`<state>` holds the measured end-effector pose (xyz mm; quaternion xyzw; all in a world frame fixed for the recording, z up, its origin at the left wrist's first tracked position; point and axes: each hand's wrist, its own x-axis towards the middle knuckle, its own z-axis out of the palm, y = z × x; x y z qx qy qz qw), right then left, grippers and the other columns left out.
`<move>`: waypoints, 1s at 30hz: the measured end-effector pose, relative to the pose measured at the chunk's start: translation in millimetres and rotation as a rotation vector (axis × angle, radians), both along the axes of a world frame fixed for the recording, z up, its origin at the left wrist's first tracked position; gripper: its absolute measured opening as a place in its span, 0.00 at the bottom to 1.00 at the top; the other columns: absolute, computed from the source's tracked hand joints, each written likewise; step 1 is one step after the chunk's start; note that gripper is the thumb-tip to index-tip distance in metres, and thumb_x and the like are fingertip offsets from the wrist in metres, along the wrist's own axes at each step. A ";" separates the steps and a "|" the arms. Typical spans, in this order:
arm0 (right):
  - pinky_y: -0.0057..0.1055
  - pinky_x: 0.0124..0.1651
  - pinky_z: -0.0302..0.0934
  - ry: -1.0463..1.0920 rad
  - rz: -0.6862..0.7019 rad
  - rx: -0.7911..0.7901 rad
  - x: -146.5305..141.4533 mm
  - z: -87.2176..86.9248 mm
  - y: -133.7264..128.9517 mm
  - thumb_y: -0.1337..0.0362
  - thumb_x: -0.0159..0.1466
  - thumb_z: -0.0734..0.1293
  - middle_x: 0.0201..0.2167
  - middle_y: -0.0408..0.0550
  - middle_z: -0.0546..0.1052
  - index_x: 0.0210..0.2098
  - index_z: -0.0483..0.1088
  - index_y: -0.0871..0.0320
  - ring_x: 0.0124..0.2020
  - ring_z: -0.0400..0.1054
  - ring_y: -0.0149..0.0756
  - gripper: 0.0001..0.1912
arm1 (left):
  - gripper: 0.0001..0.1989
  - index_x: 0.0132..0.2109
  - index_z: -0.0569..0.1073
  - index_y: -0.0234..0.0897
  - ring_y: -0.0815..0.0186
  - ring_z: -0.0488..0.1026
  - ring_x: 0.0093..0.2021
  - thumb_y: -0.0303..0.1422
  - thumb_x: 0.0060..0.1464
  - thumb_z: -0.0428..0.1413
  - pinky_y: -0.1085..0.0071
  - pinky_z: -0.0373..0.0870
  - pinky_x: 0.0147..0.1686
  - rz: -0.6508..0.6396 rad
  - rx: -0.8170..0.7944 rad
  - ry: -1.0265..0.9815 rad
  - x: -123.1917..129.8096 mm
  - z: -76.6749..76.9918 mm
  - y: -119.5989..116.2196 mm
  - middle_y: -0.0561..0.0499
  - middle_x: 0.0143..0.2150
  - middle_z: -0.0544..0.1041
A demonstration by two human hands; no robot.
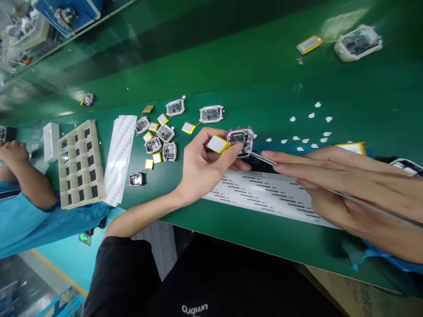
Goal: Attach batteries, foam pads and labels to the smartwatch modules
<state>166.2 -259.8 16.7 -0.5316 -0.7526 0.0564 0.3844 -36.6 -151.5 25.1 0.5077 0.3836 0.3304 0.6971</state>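
My left hand (206,165) is closed around an opened watch case (243,137) with a purple rim, its circuit board facing up. A silver and yellow battery (218,144), joined by short wires, lies across the fingers of that hand, and the thumb presses at the case's edge. From the right comes my right hand (330,178), fingers closed on thin metal tweezers (263,158). The tweezer tips reach the lower right side of the case; whether they grip anything is too small to tell. Below both hands lies a printed white sheet (261,193).
Several opened watch cases (169,151) with batteries lie left of my hands; another case (358,43) is at the far right. Small white round pieces (305,141) are scattered on the green table (264,83). Further left are a compartment tray (81,165) and a co-worker's arm (33,176).
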 end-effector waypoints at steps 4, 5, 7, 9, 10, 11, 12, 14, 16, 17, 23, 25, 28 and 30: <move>0.34 0.42 0.72 -0.011 0.122 0.046 13.6 1.9 4.7 0.79 0.69 0.64 0.64 0.41 0.75 0.74 0.58 0.41 0.46 0.77 0.33 0.40 | 0.20 0.43 0.65 0.40 0.69 0.84 0.30 0.37 0.54 0.69 0.72 0.84 0.35 -0.011 0.007 -0.019 -5.1 -1.6 6.8 0.60 0.30 0.79; 0.35 0.43 0.72 -0.013 0.118 0.072 15.6 1.9 6.4 0.80 0.69 0.65 0.63 0.42 0.76 0.74 0.58 0.42 0.46 0.77 0.34 0.41 | 0.20 0.44 0.65 0.40 0.70 0.83 0.30 0.36 0.53 0.70 0.72 0.83 0.34 -0.030 -0.001 -0.026 -5.8 -1.6 7.7 0.60 0.30 0.78; 0.37 0.43 0.73 -0.031 0.139 0.155 16.2 0.7 9.6 0.79 0.69 0.65 0.61 0.46 0.78 0.73 0.62 0.47 0.47 0.77 0.37 0.36 | 0.23 0.46 0.66 0.40 0.70 0.82 0.28 0.35 0.51 0.70 0.72 0.81 0.32 -0.072 -0.006 -0.038 -5.3 -1.5 12.0 0.61 0.29 0.77; 0.39 0.43 0.73 -0.065 0.155 0.228 13.6 -1.1 12.0 0.74 0.73 0.63 0.61 0.49 0.78 0.72 0.63 0.51 0.46 0.77 0.38 0.30 | 0.23 0.47 0.65 0.41 0.70 0.80 0.25 0.35 0.51 0.70 0.72 0.79 0.29 -0.086 0.053 -0.029 -1.8 -1.3 25.9 0.62 0.27 0.75; 0.40 0.42 0.72 -0.083 0.160 0.261 11.9 -1.7 12.8 0.73 0.74 0.62 0.61 0.49 0.78 0.72 0.63 0.52 0.45 0.76 0.38 0.29 | 0.23 0.47 0.65 0.41 0.70 0.79 0.24 0.34 0.51 0.69 0.71 0.78 0.29 -0.072 0.116 -0.005 0.7 -0.9 38.6 0.62 0.27 0.74; 0.40 0.42 0.71 -0.102 0.161 0.290 10.3 -1.9 13.5 0.73 0.74 0.62 0.61 0.50 0.78 0.72 0.63 0.52 0.43 0.76 0.38 0.28 | 0.22 0.48 0.64 0.42 0.70 0.78 0.24 0.33 0.52 0.68 0.71 0.77 0.29 -0.053 0.195 0.046 3.1 0.1 55.5 0.62 0.26 0.74; 0.40 0.42 0.71 -0.124 0.159 0.307 9.0 -1.6 14.1 0.74 0.73 0.62 0.60 0.50 0.78 0.72 0.62 0.53 0.41 0.75 0.38 0.29 | 0.21 0.48 0.64 0.42 0.69 0.78 0.24 0.31 0.53 0.67 0.71 0.76 0.29 -0.022 0.288 0.131 5.1 1.8 76.0 0.62 0.26 0.73; 0.39 0.42 0.70 -0.178 0.157 0.337 7.3 0.7 15.1 0.76 0.72 0.63 0.59 0.50 0.79 0.73 0.60 0.56 0.40 0.74 0.38 0.32 | 0.19 0.50 0.65 0.41 0.67 0.78 0.26 0.27 0.56 0.64 0.68 0.77 0.32 0.013 0.464 0.460 7.4 7.4 122.6 0.59 0.27 0.74; 0.38 0.41 0.69 -0.237 0.167 0.357 6.2 4.2 16.2 0.76 0.71 0.64 0.58 0.50 0.80 0.72 0.60 0.58 0.40 0.73 0.37 0.31 | 0.17 0.53 0.69 0.38 0.62 0.81 0.34 0.28 0.59 0.62 0.63 0.79 0.41 -0.016 0.623 0.899 8.3 14.5 164.8 0.52 0.32 0.79; 0.38 0.41 0.70 -0.261 0.171 0.365 5.6 5.8 16.6 0.76 0.72 0.64 0.57 0.49 0.80 0.70 0.62 0.59 0.40 0.73 0.37 0.29 | 0.17 0.53 0.71 0.35 0.56 0.82 0.42 0.27 0.57 0.63 0.57 0.79 0.48 -0.015 0.657 0.980 9.6 17.4 180.2 0.46 0.37 0.82; 0.34 0.43 0.70 -0.346 0.195 0.379 -1.5 7.1 15.1 0.75 0.71 0.64 0.56 0.44 0.81 0.56 0.73 0.57 0.42 0.72 0.34 0.16 | 0.26 0.70 0.67 0.29 0.40 0.64 0.73 0.30 0.67 0.51 0.37 0.54 0.72 -0.125 0.952 1.098 71.8 4.3 184.7 0.29 0.71 0.70; 0.33 0.43 0.70 -0.364 0.206 0.389 -3.0 6.3 13.9 0.74 0.72 0.64 0.55 0.43 0.82 0.53 0.75 0.57 0.42 0.72 0.34 0.14 | 0.29 0.75 0.60 0.35 0.50 0.63 0.75 0.34 0.72 0.44 0.51 0.56 0.75 -0.449 1.060 0.917 110.5 -8.5 174.9 0.37 0.75 0.66; 0.33 0.43 0.70 -0.378 0.208 0.390 -1.7 5.9 13.3 0.75 0.72 0.64 0.55 0.44 0.82 0.53 0.75 0.59 0.43 0.71 0.34 0.14 | 0.30 0.77 0.58 0.37 0.52 0.50 0.82 0.39 0.74 0.38 0.54 0.48 0.78 -0.702 1.071 0.854 156.8 -23.6 170.0 0.42 0.81 0.55; 0.34 0.44 0.70 -0.385 0.204 0.381 0.4 6.0 13.7 0.75 0.72 0.64 0.56 0.45 0.81 0.55 0.74 0.60 0.42 0.71 0.35 0.15 | 0.28 0.74 0.63 0.38 0.50 0.42 0.83 0.39 0.74 0.40 0.50 0.42 0.79 -0.752 1.043 0.867 171.1 -29.2 172.0 0.44 0.82 0.51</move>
